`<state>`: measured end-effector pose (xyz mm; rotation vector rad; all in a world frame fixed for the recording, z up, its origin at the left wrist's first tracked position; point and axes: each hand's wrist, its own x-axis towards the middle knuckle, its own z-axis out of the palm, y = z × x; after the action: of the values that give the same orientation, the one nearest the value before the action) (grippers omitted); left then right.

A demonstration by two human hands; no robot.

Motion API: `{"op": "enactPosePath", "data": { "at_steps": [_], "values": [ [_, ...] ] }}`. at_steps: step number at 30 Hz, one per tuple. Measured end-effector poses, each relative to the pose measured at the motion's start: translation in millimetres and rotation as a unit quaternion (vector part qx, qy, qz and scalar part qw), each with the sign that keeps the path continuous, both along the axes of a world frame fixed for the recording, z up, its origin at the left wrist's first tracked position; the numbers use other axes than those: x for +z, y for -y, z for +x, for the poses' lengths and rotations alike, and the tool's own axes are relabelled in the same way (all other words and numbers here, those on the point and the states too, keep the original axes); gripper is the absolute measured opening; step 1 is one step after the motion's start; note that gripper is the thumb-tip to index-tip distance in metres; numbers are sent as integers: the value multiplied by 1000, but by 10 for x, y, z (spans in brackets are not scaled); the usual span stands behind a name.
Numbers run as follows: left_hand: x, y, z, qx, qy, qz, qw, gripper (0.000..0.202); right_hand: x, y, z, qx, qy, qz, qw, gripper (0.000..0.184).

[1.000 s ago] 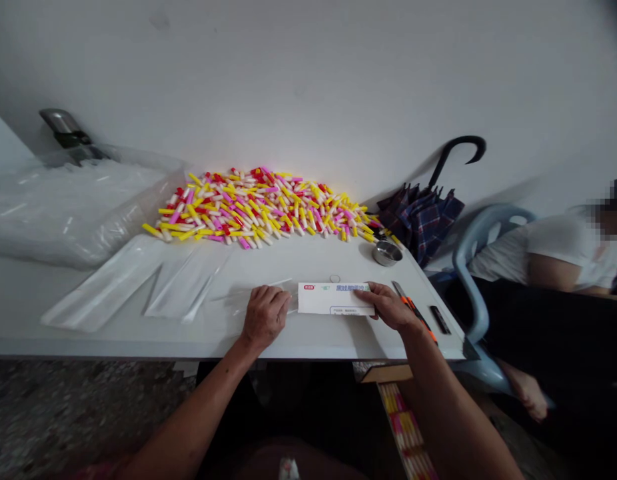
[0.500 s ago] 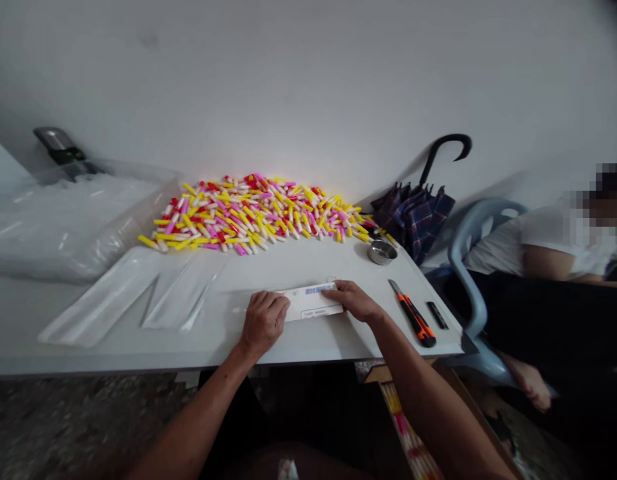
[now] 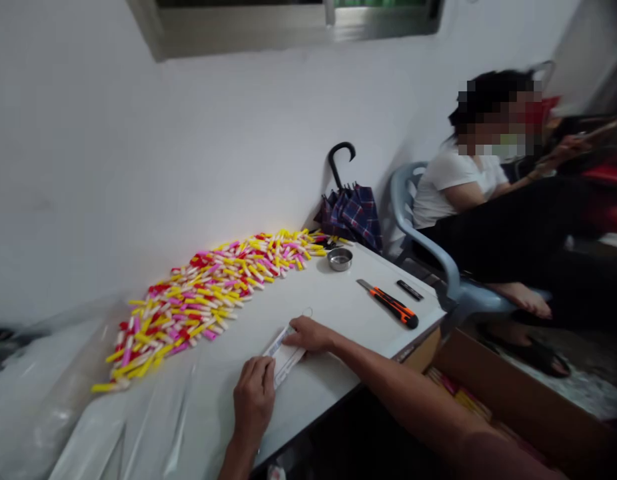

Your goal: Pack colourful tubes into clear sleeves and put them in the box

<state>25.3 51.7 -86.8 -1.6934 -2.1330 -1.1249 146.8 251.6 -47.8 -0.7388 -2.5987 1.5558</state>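
Note:
Above the front of the white table (image 3: 268,327), both hands hold a flat white packet (image 3: 287,364) with blue print. My left hand (image 3: 254,395) is closed on its near end, fingers bent over the edge. At the far end my right hand (image 3: 312,335) grips it, thumb on the printed face. A thin clear loop shows just beyond the right fingers. Behind the hands lies a long heap of small plastic tubes (image 3: 188,300), white with yellow, red or pink ends. Clear plastic sleeves (image 3: 151,427) lie left of my left hand.
An orange-black utility knife (image 3: 391,305) with its blade out, a small black case (image 3: 409,290) and a metal bowl (image 3: 340,259) stand right. A folded umbrella (image 3: 353,213) leans on the wall. A person sits in a grey chair (image 3: 451,273), beside an open cardboard box (image 3: 528,393).
The view has swung right, bringing the seated person, window and cardboard box further into sight. Both hands still hold the white packet, which now appears more steeply slanted.

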Motion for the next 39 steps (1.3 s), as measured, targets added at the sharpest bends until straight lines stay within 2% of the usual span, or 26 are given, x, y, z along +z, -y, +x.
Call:
{"op": "enactPosePath", "data": {
  "at_steps": [3,5,7,8,10,12,14,18,24,28,33,36,38,39],
  "values": [
    [-47,-79,-16,-5,2,-6,1000,18,0,31,-5,-3,-9,125,992,28],
    [-81,-107,-16,1,11,-16,1000,20,-3,9,-13,2,-5,172,985,32],
    [-118,-115,-15,18,23,-24,999,21,9,-94,-37,3,0,180,984,36],
    [-136,-115,-15,28,28,-28,999,22,27,-186,-60,-17,-3,181,983,37],
    [-162,-112,-16,39,35,-39,998,23,87,-448,-129,-105,-10,190,976,34],
    [-173,-111,-14,43,36,-51,997,24,168,-777,-223,-207,-10,207,956,32],
    [-170,-110,-7,46,30,-56,997,24,238,-1095,-333,-257,0,216,942,36],
    [-151,-108,18,45,8,-57,997,22,272,-1467,-562,-282,18,212,936,44],
    [-95,-124,59,52,-7,-69,996,21,204,-1522,-755,-288,35,194,937,34],
    [-40,-123,85,53,2,-72,996,19,188,-1557,-568,-298,27,179,937,30],
    [1,-102,96,48,36,-77,995,19,94,-1440,23,-266,-11,144,953,27],
    [18,-95,104,46,52,-74,995,19,53,-1286,418,-231,-91,33,968,27],
    [29,-95,109,46,52,-72,995,19,79,-1222,609,-215,-144,-47,965,27],
    [33,-96,110,44,50,-70,995,19,111,-1207,665,-203,-150,-63,965,27]
  ]
}}
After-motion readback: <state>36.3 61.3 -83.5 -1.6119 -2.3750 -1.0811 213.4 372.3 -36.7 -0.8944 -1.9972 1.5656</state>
